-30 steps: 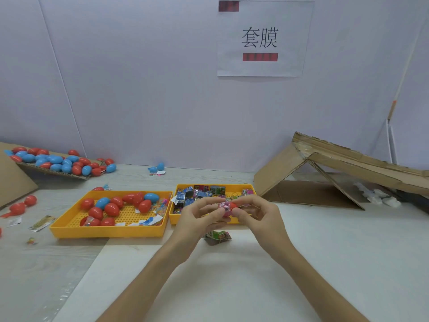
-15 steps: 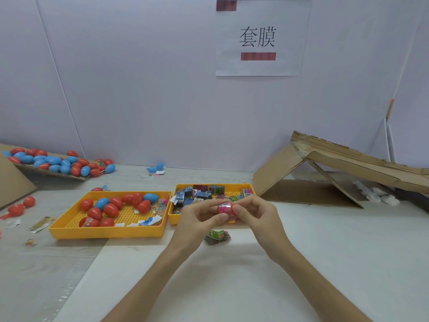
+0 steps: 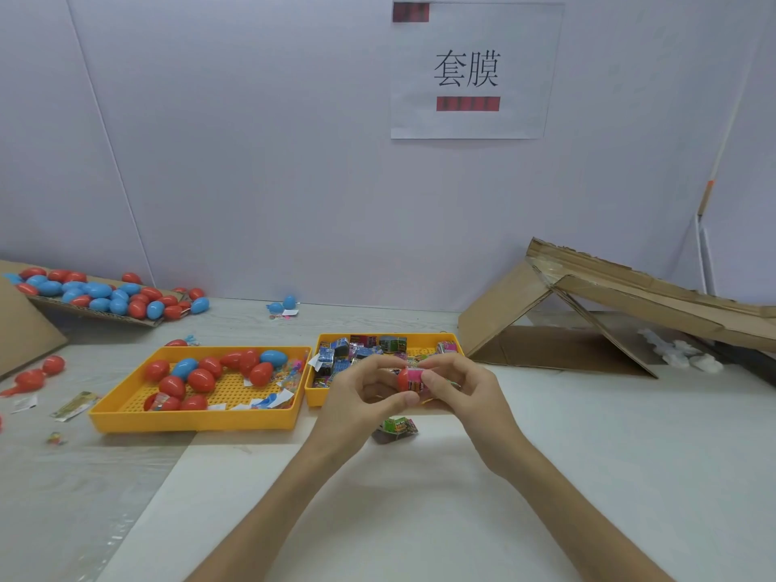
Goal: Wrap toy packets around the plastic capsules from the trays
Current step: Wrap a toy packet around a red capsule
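Observation:
A red capsule (image 3: 404, 378) with a pink toy packet (image 3: 415, 380) round it sits between my two hands, above the table's middle. My left hand (image 3: 361, 396) pinches the capsule's left end with thumb and fingers. My right hand (image 3: 457, 386) pinches the pink packet from the right. The left yellow tray (image 3: 201, 417) holds several red and blue capsules. The right yellow tray (image 3: 325, 396) holds several folded toy packets, partly hidden behind my hands. A green packet (image 3: 397, 426) lies on the table just below my hands.
A cardboard ramp (image 3: 96, 315) at the far left carries many red and blue capsules. A folded cardboard shelter (image 3: 588, 312) stands at the right. Loose red capsules (image 3: 42, 371) and paper scraps lie at the left edge. Two blue capsules (image 3: 283, 304) lie by the wall.
The pink packet has slid further over the red capsule. Both hands stay close together and have shifted slightly.

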`<state>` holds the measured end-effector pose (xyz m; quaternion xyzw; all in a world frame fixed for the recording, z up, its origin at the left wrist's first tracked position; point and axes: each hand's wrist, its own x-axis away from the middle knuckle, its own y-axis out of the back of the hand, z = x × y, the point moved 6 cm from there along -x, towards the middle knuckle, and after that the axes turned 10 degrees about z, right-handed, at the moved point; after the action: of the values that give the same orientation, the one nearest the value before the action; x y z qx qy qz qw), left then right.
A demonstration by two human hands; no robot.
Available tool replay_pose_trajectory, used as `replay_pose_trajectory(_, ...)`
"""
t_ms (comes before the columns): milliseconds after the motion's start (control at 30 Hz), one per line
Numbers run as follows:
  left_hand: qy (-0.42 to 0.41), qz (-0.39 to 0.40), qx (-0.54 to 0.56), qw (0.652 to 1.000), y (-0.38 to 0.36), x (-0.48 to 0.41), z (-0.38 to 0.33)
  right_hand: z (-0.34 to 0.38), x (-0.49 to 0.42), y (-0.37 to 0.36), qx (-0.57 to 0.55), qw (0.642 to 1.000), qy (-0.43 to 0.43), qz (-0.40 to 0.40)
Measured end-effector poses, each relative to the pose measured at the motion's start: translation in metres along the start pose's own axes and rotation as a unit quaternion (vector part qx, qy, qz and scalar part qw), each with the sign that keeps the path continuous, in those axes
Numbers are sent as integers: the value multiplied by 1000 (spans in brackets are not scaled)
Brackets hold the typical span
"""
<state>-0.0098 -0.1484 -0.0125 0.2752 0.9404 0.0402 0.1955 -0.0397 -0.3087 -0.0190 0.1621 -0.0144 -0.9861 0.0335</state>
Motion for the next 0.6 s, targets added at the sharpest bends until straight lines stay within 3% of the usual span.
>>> replay_pose_trajectory(233, -13, 15, 4, 1000, 0, 0, 0, 0, 0, -3, -64, 996, -41, 40)
replay_pose_trajectory(333, -18, -16, -7, 1000, 7, 0, -2, 3, -1, 5, -121, 991, -48, 18)
replay_pose_trajectory(467, -22, -77, -188, 979, 23, 0, 2, 10, -16, 37, -319, 943, -63, -75)
replay_pose_trajectory(600, -1, -11, -290, 957, 16, -2, 11, 13, -42, 44, -298, 937, -165, -81)
